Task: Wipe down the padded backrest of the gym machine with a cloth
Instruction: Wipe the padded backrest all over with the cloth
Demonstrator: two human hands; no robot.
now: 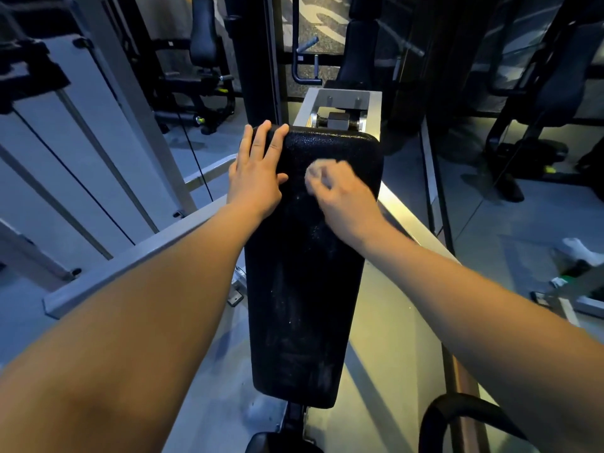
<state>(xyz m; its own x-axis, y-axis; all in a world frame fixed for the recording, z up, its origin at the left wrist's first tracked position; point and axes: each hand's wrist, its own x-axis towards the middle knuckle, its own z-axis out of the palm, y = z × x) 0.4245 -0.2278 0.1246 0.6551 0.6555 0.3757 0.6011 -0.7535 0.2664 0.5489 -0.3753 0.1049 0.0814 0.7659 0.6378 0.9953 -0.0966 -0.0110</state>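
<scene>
The black padded backrest (304,282) runs away from me down the middle of the view, with pale smears on its surface. My left hand (256,174) lies flat on its upper left corner, fingers straight and reaching over the top edge. My right hand (343,194) grips a small pale cloth (318,170) and presses it against the pad near the top, right of centre. The cloth and the fingers around it are blurred.
A grey metal frame (340,103) with a bolt sits behind the pad's top edge. White uprights and cables (98,158) stand at left, a grey bar (137,256) crosses under my left arm, and other dark gym machines (196,76) fill the back. A curved black handle (457,416) is low right.
</scene>
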